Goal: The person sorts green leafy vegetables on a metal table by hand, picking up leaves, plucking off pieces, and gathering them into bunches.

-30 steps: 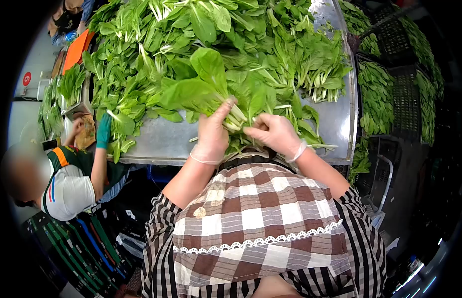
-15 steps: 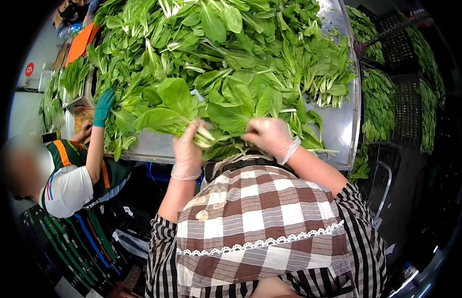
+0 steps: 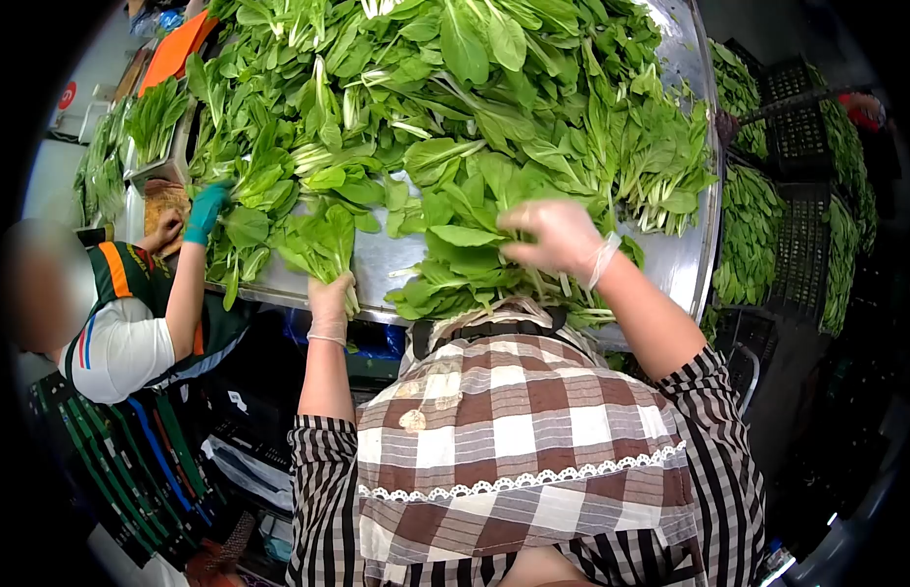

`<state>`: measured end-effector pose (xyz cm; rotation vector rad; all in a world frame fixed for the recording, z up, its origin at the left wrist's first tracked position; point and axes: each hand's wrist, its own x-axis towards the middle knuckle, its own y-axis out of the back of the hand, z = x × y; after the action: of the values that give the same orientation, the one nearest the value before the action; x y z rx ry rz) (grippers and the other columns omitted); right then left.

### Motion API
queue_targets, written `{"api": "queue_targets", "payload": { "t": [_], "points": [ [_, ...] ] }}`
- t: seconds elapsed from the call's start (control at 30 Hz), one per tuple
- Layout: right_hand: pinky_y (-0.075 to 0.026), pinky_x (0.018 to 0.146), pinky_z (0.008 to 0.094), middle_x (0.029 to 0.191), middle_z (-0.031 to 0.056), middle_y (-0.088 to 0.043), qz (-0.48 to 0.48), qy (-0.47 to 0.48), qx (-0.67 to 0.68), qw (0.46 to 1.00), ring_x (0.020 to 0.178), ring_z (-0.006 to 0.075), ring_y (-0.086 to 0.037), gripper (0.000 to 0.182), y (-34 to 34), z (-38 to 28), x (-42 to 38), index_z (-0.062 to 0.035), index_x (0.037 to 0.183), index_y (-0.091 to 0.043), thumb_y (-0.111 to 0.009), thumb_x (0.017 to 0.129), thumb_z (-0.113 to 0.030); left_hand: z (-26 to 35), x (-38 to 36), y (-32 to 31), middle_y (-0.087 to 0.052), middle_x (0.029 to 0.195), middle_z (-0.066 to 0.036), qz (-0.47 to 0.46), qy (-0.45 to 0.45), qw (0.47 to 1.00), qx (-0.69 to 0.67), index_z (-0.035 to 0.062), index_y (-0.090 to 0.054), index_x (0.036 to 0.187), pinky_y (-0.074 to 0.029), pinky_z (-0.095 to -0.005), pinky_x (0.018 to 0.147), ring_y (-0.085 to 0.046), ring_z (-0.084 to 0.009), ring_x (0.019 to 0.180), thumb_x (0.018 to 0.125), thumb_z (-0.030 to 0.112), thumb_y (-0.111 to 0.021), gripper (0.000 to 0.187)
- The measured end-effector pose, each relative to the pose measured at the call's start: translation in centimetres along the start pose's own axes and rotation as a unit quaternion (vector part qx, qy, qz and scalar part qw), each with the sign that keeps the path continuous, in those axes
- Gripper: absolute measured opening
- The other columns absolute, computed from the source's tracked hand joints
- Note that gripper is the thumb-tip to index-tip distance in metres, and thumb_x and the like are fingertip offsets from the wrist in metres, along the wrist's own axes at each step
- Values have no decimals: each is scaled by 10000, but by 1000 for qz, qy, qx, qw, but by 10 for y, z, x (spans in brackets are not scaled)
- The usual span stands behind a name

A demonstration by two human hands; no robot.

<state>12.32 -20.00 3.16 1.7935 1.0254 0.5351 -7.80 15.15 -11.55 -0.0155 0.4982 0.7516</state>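
Observation:
In a clear glove, my left hand point(image 3: 328, 301) is closed around the pale stems of a bunch of leafy greens point(image 3: 321, 243), close to the table's near edge. The leaves point away from me over bare metal. My right hand point(image 3: 558, 237), also gloved and partly blurred, is over the near pile of greens point(image 3: 465, 264). Its thumb and fingers look apart, with no stem visible between them. Loose leaves lie just below and left of its fingertips.
A large heap of greens point(image 3: 426, 88) covers much of the metal table point(image 3: 377, 259). At left, a co-worker's teal-gloved hand point(image 3: 208, 210) reaches into leaves beside an orange board point(image 3: 176, 51). Black crates point(image 3: 802, 245) with greens stand at right.
My left hand has moved left and toward the table edge with the greens, now lower over the metal. My right hand has shifted slightly right and away from me, its fingers spreading.

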Motion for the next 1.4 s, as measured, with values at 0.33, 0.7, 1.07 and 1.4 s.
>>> {"api": "queue_targets", "payload": {
  "t": [0.33,0.7,1.07,1.4],
  "points": [
    [-546,753,429,899,148,-719,160,-269,-23,949,853,321,-695,374,3,30,146,-122,1092,-688,-686,824,-383,10,-2,11,-637,1136,-95,-86,-27,987,137,-3,-493,1284,-511,-321,869,-629,-204,987,755,-27,-711,572],
    [-515,618,385,740,72,-693,172,-219,111,954,671,278,-665,184,8,34,70,-167,968,-715,-690,823,-276,103,-69,-51,-408,1390,-225,96,-387,850,345,19,-388,1434,-297,-481,1110,-379,-388,1302,779,255,-765,791],
    [-492,702,448,780,122,-709,142,-114,-122,976,718,307,-690,204,-17,16,146,-101,840,-655,-709,766,-284,97,-50,-107,-584,1197,-109,-101,-320,933,132,20,-545,1319,-468,-336,980,-572,-204,1081,850,98,-717,505],
    [-517,701,319,841,15,-701,75,180,91,977,725,171,-659,214,15,-35,93,-128,1015,-724,-747,805,-166,129,-47,-115,-677,993,-59,-366,210,875,-238,-12,-491,1338,-552,-253,694,-653,-120,779,985,451,-540,584]
  ]
}}
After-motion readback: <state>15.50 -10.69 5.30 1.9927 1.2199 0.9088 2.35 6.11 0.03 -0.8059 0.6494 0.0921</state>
